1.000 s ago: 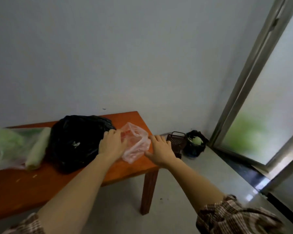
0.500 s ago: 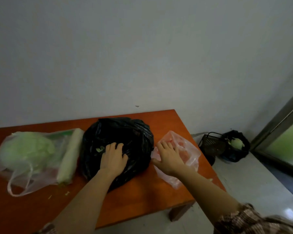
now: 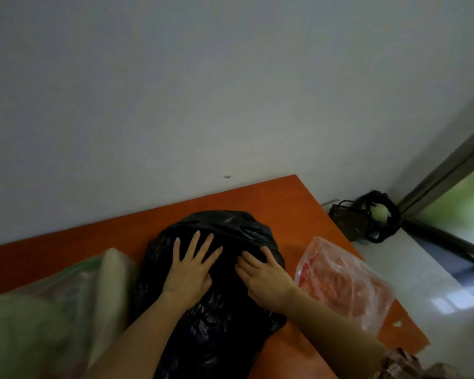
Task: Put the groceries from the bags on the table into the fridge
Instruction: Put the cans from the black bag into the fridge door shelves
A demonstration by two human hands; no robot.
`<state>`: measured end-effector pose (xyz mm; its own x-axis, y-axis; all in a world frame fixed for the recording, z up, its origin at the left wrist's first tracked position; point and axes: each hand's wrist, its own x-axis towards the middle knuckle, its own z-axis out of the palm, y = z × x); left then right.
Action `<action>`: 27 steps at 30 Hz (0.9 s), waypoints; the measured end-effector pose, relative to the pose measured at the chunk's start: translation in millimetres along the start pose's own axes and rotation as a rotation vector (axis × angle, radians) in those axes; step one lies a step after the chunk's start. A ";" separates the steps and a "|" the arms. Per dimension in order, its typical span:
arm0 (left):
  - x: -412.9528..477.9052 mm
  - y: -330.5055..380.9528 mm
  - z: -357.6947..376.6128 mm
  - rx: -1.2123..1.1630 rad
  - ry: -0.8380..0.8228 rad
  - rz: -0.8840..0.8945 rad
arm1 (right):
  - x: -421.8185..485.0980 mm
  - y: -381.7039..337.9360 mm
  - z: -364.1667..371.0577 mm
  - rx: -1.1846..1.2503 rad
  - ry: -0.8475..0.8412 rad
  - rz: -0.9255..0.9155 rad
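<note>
Your left grip (image 3: 189,272) lies flat on top of the black bag (image 3: 216,318), fingers spread wide and straight, palm down on the plastic. Your right grip (image 3: 263,280) rests just beside it on the same bag, fingers close together and lightly bent over the bulge, tips on the crumpled folds. The two grips are near each other but apart.

The black bag sits in the middle of the orange tabletop (image 3: 271,201), close to the wall. To its right, near the tabletop's edge, lies a thin pink bag (image 3: 348,285) with something red inside. To its left a clear bag (image 3: 52,302), blurred, holds something pale green, and a long pale vegetable (image 3: 110,277) touches the black bag's side.

A checked sleeve (image 3: 400,365) shows on your right arm. On the floor in the corner stand a dark basket (image 3: 348,220) and a small black bag (image 3: 386,228) with something pale in it.
</note>
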<state>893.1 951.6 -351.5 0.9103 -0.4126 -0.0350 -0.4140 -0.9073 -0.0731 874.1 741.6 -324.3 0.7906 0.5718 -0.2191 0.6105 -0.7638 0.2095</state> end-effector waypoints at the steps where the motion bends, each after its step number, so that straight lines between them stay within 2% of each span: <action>1: 6.8 -7.8 2.9 0.003 0.002 0.021 | 9.0 3.3 3.5 -0.022 -0.015 0.005; 6: 39.3 -31.4 7.6 0.008 -0.092 0.062 | 37.5 28.8 6.9 -0.026 -0.126 0.170; 11: 71.8 -40.8 23.5 -0.080 -0.144 0.109 | 57.1 50.1 14.2 0.223 -0.093 0.356; 15: 83.4 -36.9 36.7 -0.208 -0.236 0.079 | 75.6 51.0 21.6 0.337 -0.083 0.496; 22: 76.4 -30.8 67.1 -0.375 -0.234 0.013 | 106.8 45.3 22.1 0.325 -0.120 0.649; 27: 71.8 -27.3 78.3 -0.458 -0.246 -0.027 | 107.8 45.2 22.8 0.185 -0.182 0.596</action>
<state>969.7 953.1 -430.0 0.8705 -0.4072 -0.2763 -0.2970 -0.8824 0.3648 985.8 761.9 -360.2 0.9606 -0.0130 -0.2776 0.0390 -0.9827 0.1809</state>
